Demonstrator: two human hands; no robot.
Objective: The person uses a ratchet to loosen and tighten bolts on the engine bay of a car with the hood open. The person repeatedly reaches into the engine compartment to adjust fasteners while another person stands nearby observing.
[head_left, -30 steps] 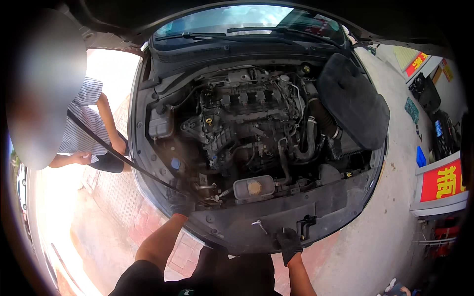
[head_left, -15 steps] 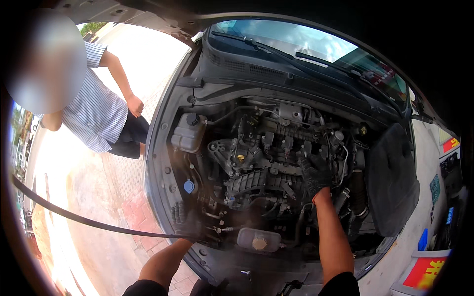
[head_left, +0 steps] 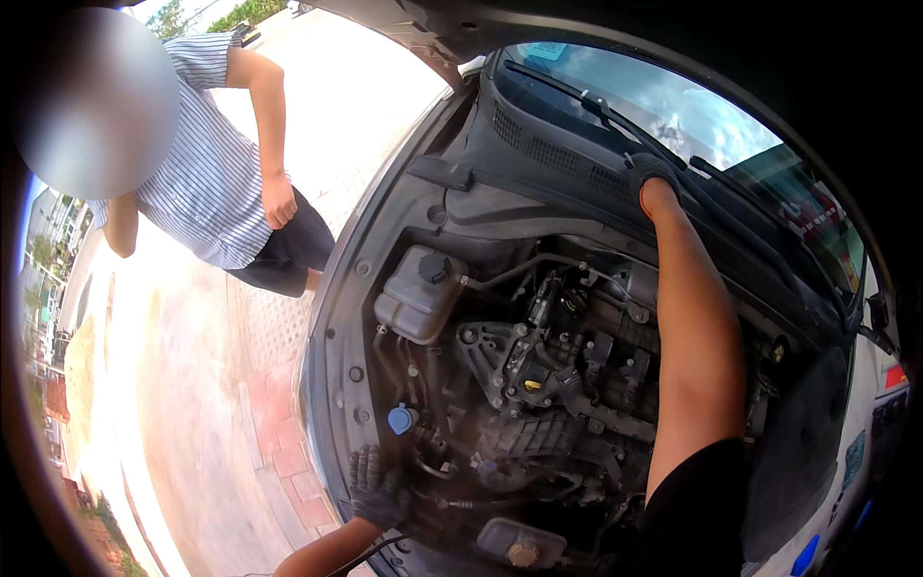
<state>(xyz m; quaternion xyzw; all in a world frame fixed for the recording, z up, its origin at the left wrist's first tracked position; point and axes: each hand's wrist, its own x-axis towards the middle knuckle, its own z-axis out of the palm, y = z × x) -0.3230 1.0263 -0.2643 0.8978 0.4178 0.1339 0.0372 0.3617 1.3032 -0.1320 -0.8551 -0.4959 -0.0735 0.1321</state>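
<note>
My left hand (head_left: 377, 489), in a dark work glove, lies with its fingers stretched out on the front side edge of a car's open engine bay. Just beyond its fingertips is a blue filler cap (head_left: 402, 418). My right hand (head_left: 652, 173), gloved too, reaches across the engine (head_left: 567, 423) to the cowl (head_left: 548, 144) below the windshield. Its fingers are curled, and a small pale tip (head_left: 629, 159) pokes out beside them; what they hold is too small to name. My right forearm covers part of the engine.
A translucent tank (head_left: 420, 293) with a black cap sits at the bay's left. Nearer me is another tank (head_left: 520, 545) with a tan cap. A person in a striped shirt (head_left: 216, 163) stands left of the car. Wipers (head_left: 615, 115) rest on the windshield; the raised hood hangs overhead.
My right hand has left the engine's middle and moved far forward to the cowl. My left hand stays at the bay's edge. The dark hose at the left has dropped from sight, and the view has shifted.
</note>
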